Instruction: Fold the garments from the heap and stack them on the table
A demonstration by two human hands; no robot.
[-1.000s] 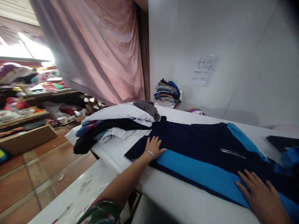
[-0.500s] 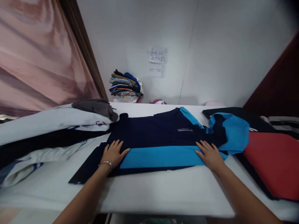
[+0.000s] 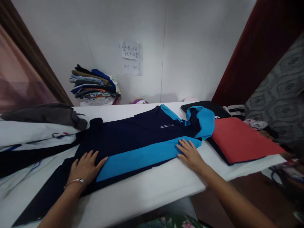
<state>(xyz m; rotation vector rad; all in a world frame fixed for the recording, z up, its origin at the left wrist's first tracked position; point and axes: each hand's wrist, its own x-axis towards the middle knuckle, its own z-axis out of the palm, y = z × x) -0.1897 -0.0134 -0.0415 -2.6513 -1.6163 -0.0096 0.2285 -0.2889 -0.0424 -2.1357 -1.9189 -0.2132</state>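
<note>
Both hands are just lying flat, fingers spread, not gripping anything. Left hand (image 3: 85,167), with a thin bracelet (image 3: 76,181) on the wrist, presses on the dark end of a navy and blue garment (image 3: 140,139); right hand (image 3: 190,155) rests on its bright blue stripe near the other end. The garment's stretched lengthwise along a white table (image 3: 152,190). Just beside its right end sits a folded red cloth (image 3: 239,141), on the left a heap of clothes (image 3: 35,133), and at the back wall a folded stack (image 3: 93,85) under a paper note (image 3: 130,51).
</note>
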